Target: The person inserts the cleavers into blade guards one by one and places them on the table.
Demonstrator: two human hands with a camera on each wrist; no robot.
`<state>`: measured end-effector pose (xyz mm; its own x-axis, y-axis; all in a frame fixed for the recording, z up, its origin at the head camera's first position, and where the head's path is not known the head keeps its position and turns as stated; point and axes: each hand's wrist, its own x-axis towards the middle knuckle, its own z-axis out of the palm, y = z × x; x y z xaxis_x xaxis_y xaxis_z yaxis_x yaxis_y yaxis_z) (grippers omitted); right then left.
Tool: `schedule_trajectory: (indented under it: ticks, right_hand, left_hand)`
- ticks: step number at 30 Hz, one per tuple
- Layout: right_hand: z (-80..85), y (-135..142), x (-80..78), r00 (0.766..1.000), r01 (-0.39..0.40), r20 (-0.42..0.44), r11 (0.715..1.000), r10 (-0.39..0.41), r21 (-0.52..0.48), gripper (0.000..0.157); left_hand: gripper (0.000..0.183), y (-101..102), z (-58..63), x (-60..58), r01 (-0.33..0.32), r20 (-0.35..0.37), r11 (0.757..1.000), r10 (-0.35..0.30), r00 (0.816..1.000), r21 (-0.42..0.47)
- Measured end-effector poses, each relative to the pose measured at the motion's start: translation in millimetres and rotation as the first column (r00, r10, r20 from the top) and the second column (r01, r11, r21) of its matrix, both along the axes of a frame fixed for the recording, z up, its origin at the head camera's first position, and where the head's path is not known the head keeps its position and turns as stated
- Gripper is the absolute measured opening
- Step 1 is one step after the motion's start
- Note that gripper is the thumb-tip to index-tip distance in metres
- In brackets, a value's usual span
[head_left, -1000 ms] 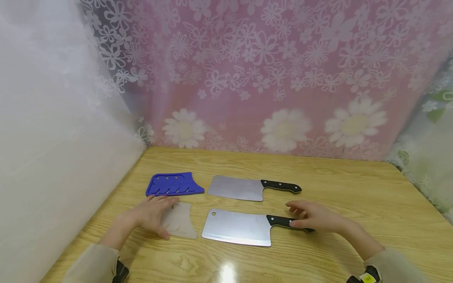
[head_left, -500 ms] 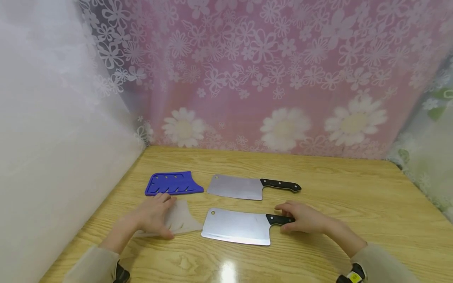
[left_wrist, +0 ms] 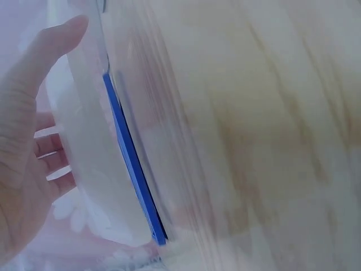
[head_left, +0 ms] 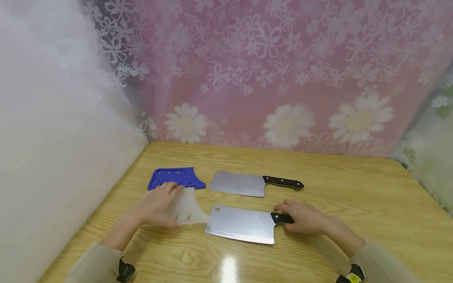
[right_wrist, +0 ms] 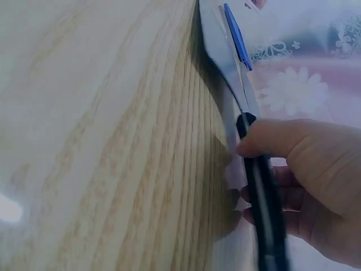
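My left hand (head_left: 157, 206) grips a whitish translucent blade cover (head_left: 186, 208), thumb on the near edge and fingers over the far edge. In the left wrist view the cover (left_wrist: 93, 152) stands off the table. My right hand (head_left: 306, 218) holds the black handle (right_wrist: 262, 197) of the nearer cleaver (head_left: 242, 225) between thumb and fingers. Its broad blade points left, and the hole end lies close to the cover's open, curved end; whether they touch I cannot tell. The right wrist view shows the blade slightly raised over the table.
A second cleaver (head_left: 238, 183) lies flat farther back, its black handle to the right. To its left is a blue blade cover (head_left: 184, 179), partly hidden by my left hand. A flowered pink curtain (head_left: 240, 98) hangs behind the wooden table (head_left: 354, 184); a white sheet (head_left: 70, 137) borders the left.
My left hand has picked up the white cover, turned it and brought it toward the cleaver. My right hand has slid left along the handle and now grips it.
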<state>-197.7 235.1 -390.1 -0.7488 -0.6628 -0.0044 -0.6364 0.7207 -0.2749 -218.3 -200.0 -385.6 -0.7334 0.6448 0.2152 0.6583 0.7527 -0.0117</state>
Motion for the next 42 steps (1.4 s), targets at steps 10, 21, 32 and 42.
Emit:
schedule_trajectory:
  ticks: [10, 21, 32, 42]
  right_hand:
    - [3.2, 13.4, 15.4, 0.989, 0.124, -0.072, 0.99, -0.129, -0.069, 0.029]
    - [15.4, 21.7, 22.4, 0.924, 0.269, -0.223, 0.942, -0.311, -0.201, 0.038]
    - [19.8, 17.7, 25.9, 0.898, 0.272, -0.29, 0.936, -0.331, -0.225, 0.039]
    - [21.5, 15.9, 29.0, 0.755, 0.134, -0.613, 0.97, -0.233, -0.204, 0.038]
  left_hand:
    - [0.105, 26.7, 6.0, 3.7, 0.033, 0.05, 0.999, -0.031, 0.998, -0.039]
    - [0.102, 44.8, 0.2, 1.3, 0.111, -0.066, 0.994, -0.11, 0.992, 0.007]
    - [0.104, 58.5, 0.7, 1.3, 0.143, -0.167, 0.99, -0.14, 0.976, 0.008]
    - [0.104, 68.0, 4.0, 0.5, 0.129, -0.285, 0.992, -0.12, 0.951, 0.012]
